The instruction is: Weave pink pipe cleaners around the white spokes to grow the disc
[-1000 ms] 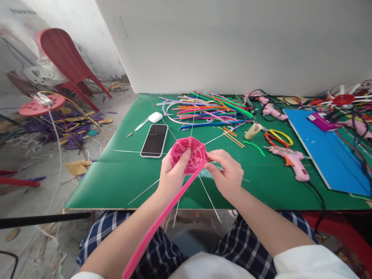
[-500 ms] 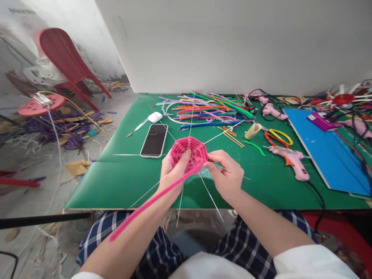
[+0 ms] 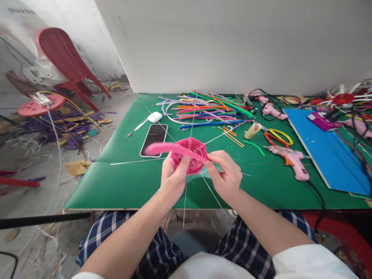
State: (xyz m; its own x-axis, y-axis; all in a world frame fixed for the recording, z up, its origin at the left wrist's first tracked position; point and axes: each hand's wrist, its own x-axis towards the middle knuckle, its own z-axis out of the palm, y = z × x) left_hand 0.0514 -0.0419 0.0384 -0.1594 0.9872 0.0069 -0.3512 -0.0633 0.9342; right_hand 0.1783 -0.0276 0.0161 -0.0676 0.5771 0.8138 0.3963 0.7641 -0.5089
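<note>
A round pink web of wound pipe cleaner [image 3: 195, 166] is held up over the front of the green table, with several thin white spokes sticking out around it. My left hand [image 3: 176, 176] grips its left side, thumb across the face and fingers behind. At the right rim, my right hand [image 3: 225, 170] pinches a pink pipe cleaner [image 3: 168, 147] between thumb and forefinger. The loose end of that strand sweeps leftward across the top of the web and is blurred by motion.
Behind lie a pile of coloured pipe cleaners [image 3: 209, 110], a phone [image 3: 154, 140] and a white case [image 3: 155, 117]. To the right are a pink glue gun [image 3: 292, 161], pliers [image 3: 279, 137], a tan tube [image 3: 253, 131] and a blue board [image 3: 328, 151]. The green table [image 3: 116, 186] ends near my lap.
The loose end of the pink pipe cleaner has swung up from over my left forearm to across the web. The web and spokes have turned slightly; both hands keep their grip.
</note>
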